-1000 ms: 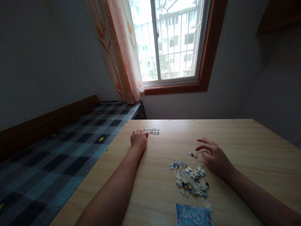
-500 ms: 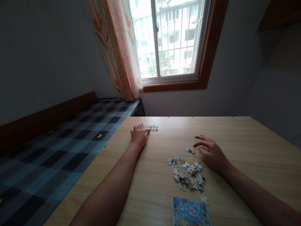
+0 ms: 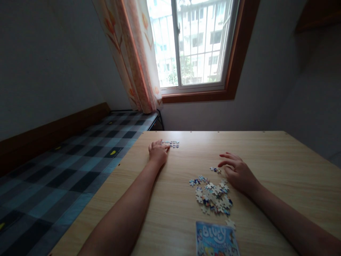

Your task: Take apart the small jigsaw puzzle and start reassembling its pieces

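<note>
My left hand [image 3: 158, 152] rests near the far left corner of the table, at the left end of a small joined strip of jigsaw pieces [image 3: 174, 144]. Its fingers are spread, and one digit touches the strip's lower edge; the fingers hide that end. My right hand [image 3: 240, 173] hovers low over the table with its fingers stretched leftward and apart, holding nothing. Just left of its fingertips lie a few jigsaw pieces [image 3: 215, 170]. Nearer to me is a loose heap of jigsaw pieces [image 3: 215, 199], many with pale backs up.
A blue "Bluey" puzzle box [image 3: 217, 240] lies at the near edge of view on the wooden table [image 3: 279, 170]. On the left stands a bed with a checked cover [image 3: 80, 170]. Ahead are a curtain [image 3: 135, 57] and a barred window [image 3: 202, 46].
The view has shifted very slightly. My right fingertips are a touch farther left; my left hand stays at the strip.
</note>
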The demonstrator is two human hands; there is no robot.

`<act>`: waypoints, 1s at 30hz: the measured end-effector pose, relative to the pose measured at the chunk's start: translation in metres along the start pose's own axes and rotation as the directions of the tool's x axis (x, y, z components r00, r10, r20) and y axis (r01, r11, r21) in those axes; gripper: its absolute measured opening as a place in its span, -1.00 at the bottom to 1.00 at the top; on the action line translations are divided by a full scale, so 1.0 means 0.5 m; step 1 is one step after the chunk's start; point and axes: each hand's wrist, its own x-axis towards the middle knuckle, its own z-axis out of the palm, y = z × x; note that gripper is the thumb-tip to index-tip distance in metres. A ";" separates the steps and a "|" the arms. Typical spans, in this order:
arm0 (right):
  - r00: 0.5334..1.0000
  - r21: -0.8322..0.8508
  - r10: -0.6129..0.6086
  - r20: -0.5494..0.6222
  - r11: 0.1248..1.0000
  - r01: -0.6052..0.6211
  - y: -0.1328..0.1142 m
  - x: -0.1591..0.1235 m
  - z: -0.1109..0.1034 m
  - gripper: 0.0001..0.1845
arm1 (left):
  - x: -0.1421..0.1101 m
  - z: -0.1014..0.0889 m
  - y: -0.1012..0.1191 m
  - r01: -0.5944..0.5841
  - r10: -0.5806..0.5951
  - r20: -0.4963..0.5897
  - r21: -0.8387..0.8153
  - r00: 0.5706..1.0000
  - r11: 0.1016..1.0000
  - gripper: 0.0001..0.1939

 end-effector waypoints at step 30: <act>1.000 0.005 -0.007 0.011 1.000 0.007 0.001 -0.001 0.000 -0.73 | 0.001 0.002 0.001 0.008 -0.008 0.021 -0.012 1.000 1.000 -0.70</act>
